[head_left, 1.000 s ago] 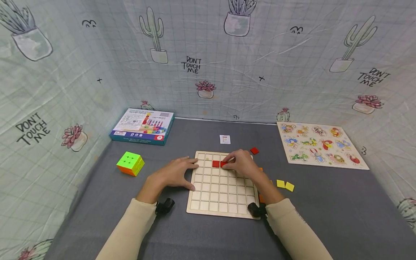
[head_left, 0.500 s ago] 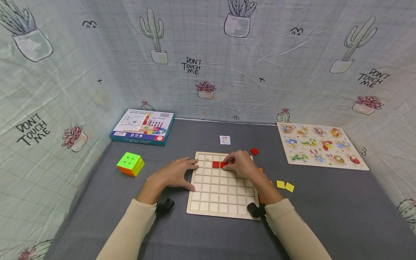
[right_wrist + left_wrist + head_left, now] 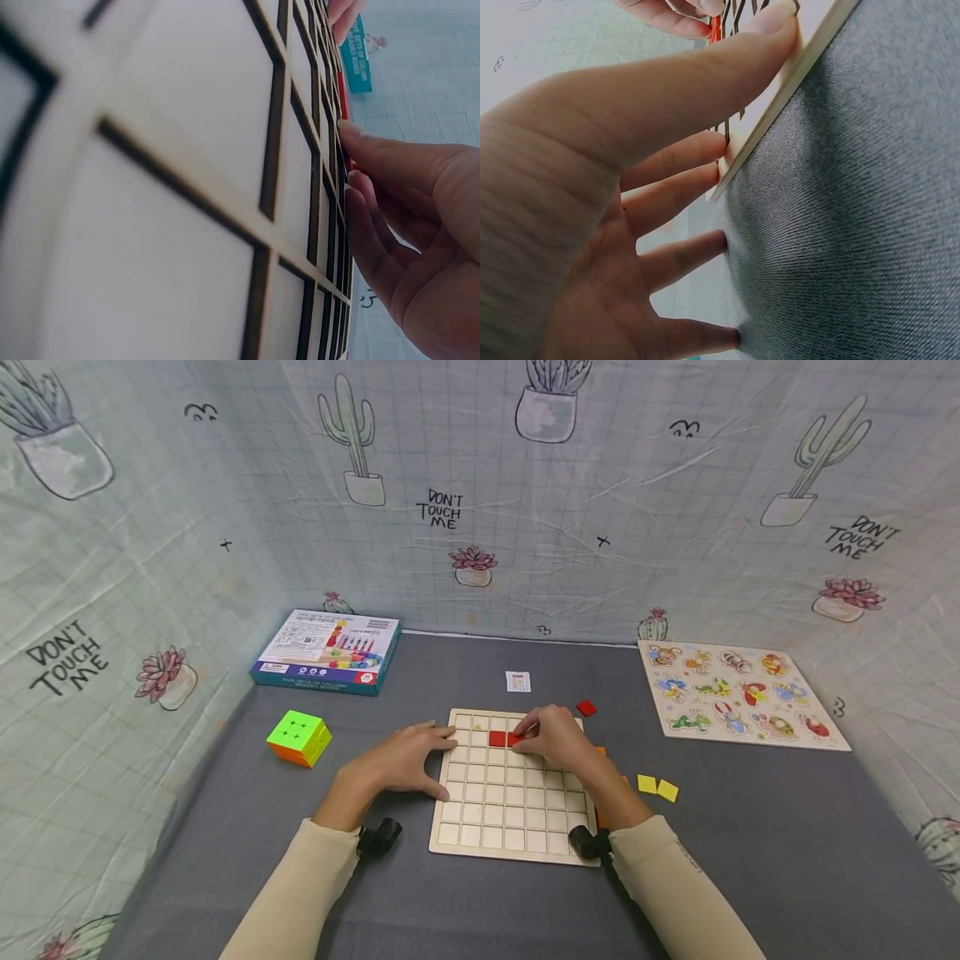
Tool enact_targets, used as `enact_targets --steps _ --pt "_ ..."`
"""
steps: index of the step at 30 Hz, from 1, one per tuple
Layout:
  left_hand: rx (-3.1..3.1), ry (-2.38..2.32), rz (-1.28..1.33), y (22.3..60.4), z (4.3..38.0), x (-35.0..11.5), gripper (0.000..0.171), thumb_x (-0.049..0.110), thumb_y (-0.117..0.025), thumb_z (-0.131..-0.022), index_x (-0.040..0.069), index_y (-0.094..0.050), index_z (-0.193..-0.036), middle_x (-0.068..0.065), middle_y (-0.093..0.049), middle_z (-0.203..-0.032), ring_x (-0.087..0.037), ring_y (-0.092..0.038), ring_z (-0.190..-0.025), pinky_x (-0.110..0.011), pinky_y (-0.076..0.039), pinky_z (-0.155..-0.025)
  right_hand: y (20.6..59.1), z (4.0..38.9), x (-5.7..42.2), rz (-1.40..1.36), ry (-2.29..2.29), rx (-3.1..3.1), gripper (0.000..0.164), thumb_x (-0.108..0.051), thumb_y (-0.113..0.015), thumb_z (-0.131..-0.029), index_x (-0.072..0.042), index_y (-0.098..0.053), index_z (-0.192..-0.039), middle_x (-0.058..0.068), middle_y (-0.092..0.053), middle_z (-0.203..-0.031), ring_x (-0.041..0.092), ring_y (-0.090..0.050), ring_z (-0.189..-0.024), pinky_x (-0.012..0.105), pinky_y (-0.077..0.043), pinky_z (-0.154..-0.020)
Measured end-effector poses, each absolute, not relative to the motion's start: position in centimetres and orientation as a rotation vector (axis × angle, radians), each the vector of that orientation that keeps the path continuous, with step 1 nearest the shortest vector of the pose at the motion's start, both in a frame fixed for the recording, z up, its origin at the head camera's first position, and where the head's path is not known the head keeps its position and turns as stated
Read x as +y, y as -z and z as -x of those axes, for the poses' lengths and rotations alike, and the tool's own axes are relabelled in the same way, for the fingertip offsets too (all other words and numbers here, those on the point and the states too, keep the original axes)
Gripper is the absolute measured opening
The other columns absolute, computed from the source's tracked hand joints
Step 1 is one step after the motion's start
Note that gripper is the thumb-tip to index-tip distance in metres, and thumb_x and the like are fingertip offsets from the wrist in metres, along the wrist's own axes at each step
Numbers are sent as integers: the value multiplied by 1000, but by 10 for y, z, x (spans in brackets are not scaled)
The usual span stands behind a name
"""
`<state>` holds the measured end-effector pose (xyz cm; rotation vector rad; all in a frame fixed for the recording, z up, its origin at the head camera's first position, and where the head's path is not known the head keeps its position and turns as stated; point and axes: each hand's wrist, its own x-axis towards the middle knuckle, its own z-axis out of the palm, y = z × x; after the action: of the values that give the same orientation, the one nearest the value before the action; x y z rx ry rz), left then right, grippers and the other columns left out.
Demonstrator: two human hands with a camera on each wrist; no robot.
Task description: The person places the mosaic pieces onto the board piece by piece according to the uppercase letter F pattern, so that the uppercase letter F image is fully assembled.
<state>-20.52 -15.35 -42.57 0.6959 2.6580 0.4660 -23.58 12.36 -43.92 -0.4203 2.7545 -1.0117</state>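
A wooden grid board (image 3: 474,814) lies on the dark cloth in the middle of the head view. My left hand (image 3: 401,760) rests at its left edge, fingers spread, with the thumb (image 3: 769,34) on the board's rim. One red square tile (image 3: 497,739) sits in a cell of an upper row. Just right of it, my right hand (image 3: 558,739) pinches a second red tile (image 3: 513,739) at the neighbouring cell. In the right wrist view the thumb (image 3: 382,150) and fingers meet at the board surface; most of the pinched tile is hidden.
Another red tile (image 3: 587,707) lies beyond the board's upper right corner. Two yellow tiles (image 3: 647,783) are right of my right forearm, which partly covers orange tiles (image 3: 602,751). Around stand a puzzle cube (image 3: 298,737), a boxed set (image 3: 327,652), an insect puzzle board (image 3: 742,695) and a printed slip (image 3: 518,682).
Both hands keep their places at the board, and the right one still pinches the tile. The whole head view has shifted only slightly.
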Motion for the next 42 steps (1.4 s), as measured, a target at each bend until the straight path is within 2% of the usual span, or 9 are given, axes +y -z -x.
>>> enact_targets --steps 18,31,39,42 --pt "2669 -462 -706 425 204 -153 84 49 -88 -76 14 -58 -146 -5 -44 -163 -41 -35 -153 -62 -34 -122 441 236 124 450 998 2765 17 -14 -86 -82 -11 -81 -98 5 -78 -96 13 -68 -80 25 -54 -70" --pt "2657 -449 -719 425 202 -155 85 48 -86 -78 14 -54 -149 -5 -39 -166 -40 -31 -155 -65 -30 -122 440 235 124 446 1015 2752 17 -13 -86 -82 -10 -80 -98 6 -78 -94 11 -66 -78 26 -55 -71" --pt "2641 -478 -682 430 200 -157 84 46 -84 -81 16 -50 -152 -4 -35 -168 -37 -24 -159 -74 -22 -121 441 237 125 464 1004 2749 17 -13 -85 -83 -10 -80 -99 6 -78 -95 11 -67 -78 26 -55 -71" --pt "2638 -499 -692 430 200 -156 84 45 -85 -81 16 -50 -152 -4 -37 -167 -35 -25 -158 -76 -21 -120 440 237 126 456 1007 2735 17 -13 -85 -83 -10 -80 -99 5 -78 -95 11 -67 -78 25 -54 -71"
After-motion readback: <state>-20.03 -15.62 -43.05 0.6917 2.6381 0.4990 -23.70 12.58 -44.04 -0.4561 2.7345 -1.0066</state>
